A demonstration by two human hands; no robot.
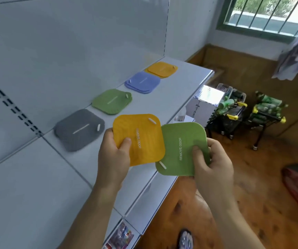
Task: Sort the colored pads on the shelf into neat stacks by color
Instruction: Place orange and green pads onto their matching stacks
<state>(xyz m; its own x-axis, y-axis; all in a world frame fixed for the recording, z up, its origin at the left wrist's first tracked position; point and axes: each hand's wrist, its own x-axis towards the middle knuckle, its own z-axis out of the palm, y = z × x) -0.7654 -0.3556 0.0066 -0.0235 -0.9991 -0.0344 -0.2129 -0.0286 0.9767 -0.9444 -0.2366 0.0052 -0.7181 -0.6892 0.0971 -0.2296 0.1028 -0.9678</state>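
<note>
Pads are what I have in both hands, held up at the centre of the frame above the front edge of the shelf (171,97). My left hand (113,155) pinches the orange pad (141,137) at its lower left corner, thumb on the face and the other fingers hidden behind it. My right hand (213,166) pinches the green pad (178,148) at its right edge in the same way. The orange pad overlaps the green one's left edge.

On the shelf, four piles run in a diagonal row from left of centre toward the upper middle of the frame: a grey stack (79,129), a green stack (112,101), a blue stack (142,82) and an orange stack (161,69). The blue and orange piles sit slightly fanned, not square.

These pads look thin, light and rubbery, with a ribbed face that should not slip. Each holds its shape from a one-corner pinch, so I judge them fairly stiff but bendable, and not fragile. A corner or edge grip is best, leaving the flat face free to lay down. Next I would take each to its matching pile and square the edges. The likely fault is a crooked landing.
</note>
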